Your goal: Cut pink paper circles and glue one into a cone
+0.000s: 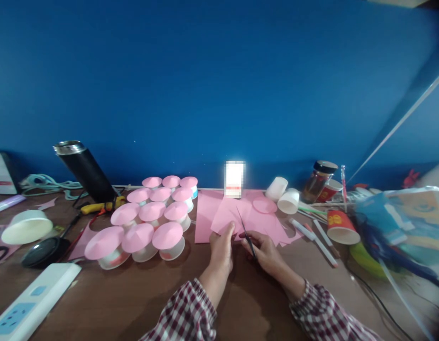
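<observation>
My left hand (222, 244) pinches a piece of pink paper (228, 215) near its lower edge, thumb on top. In my right hand (264, 251) is a pair of dark-handled scissors (246, 234), its blades pointing up and away over the pink paper. Whether the blades are parted is hard to make out. Beneath and behind lie more pink sheets (205, 218), with a pink paper disc (264, 205) on them at the right. Left of my hands stand several small white paper cups (172, 248), each topped with a pink paper cone (167, 235).
A black tumbler (86, 170), a yellow-handled glue gun (96, 207) and a white power strip (38, 298) are on the left. To the right are white cups (289, 201), marker pens (324, 248), a red paper cup (342, 227) and a lidded jar (318, 182). A blue wall rises behind.
</observation>
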The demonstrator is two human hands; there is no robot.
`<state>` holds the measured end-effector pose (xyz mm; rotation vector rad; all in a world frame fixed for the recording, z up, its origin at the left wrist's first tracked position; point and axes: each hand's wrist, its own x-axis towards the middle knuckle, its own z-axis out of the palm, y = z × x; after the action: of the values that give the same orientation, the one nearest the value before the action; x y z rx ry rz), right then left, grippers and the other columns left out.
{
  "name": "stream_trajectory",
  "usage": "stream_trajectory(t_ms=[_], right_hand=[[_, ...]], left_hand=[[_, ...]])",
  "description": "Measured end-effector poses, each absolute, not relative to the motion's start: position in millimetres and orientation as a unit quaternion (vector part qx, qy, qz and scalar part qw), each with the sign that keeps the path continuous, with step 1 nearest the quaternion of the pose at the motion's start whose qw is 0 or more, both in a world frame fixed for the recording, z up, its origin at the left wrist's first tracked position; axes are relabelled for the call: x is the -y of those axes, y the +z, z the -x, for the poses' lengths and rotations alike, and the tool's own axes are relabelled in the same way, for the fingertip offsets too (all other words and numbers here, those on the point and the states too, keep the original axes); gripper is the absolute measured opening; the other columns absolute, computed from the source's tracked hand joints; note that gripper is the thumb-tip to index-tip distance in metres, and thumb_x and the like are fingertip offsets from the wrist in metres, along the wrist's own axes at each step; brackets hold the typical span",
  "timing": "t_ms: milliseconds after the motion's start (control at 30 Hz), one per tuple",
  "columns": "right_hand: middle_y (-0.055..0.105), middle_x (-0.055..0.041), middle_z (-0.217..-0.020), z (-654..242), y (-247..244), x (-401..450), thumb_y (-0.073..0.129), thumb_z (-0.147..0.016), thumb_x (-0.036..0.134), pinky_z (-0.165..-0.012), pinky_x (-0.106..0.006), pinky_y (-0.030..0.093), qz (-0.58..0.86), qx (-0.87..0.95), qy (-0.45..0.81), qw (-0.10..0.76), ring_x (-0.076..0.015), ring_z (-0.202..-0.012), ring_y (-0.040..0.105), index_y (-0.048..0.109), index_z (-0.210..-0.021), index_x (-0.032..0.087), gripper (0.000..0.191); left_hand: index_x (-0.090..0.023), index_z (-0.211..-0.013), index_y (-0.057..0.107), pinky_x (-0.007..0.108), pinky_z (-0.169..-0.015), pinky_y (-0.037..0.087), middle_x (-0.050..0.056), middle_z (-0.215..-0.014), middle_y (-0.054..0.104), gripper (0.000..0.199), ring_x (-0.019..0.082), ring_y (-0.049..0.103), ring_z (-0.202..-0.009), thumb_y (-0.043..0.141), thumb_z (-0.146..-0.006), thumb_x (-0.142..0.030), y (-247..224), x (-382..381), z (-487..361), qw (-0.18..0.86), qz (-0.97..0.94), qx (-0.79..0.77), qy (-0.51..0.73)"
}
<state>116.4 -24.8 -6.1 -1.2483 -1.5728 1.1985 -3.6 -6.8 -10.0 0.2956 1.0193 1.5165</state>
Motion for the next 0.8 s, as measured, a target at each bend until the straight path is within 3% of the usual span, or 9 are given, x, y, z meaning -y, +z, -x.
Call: stream_trajectory(t_ms=[333, 800], right_hand=[[0.055, 0.0009, -0.061, -116.7, -3.4, 24.9, 0.059, -0.083, 0.047, -0.046, -0.021, 0.037, 0.483, 0.618, 0.478, 0.395, -0.0095, -0.049, 0.047, 0.063, -0.1, 0.012, 0.04], [0.052, 0.002, -0.06, -117.7, -6.7, 24.4, 0.06, -0.082, 0.049, -0.046, -0.021, 0.037, 0.492, 0.612, 0.479, 0.393, -0.0098, -0.048, 0.046, 0.063, -0.1, 0.012, 0.041]], left_hand=[[-0.014, -0.077, 0.056, 0.031, -0.054, 0.053, 0.006, -0.07, 0.064, 0.036, 0.02, 0.065, -0.065, 0.082, -0.058, -0.03, -12.7, 6.1, 3.8, 0.613, -0.108, -0.449, 0.641], [-0.013, -0.076, 0.058, 0.03, -0.056, 0.052, 0.005, -0.068, 0.064, 0.032, 0.017, 0.064, -0.062, 0.08, -0.059, -0.029, -10.1, 6.8, 4.5, 0.62, -0.113, -0.44, 0.64]])
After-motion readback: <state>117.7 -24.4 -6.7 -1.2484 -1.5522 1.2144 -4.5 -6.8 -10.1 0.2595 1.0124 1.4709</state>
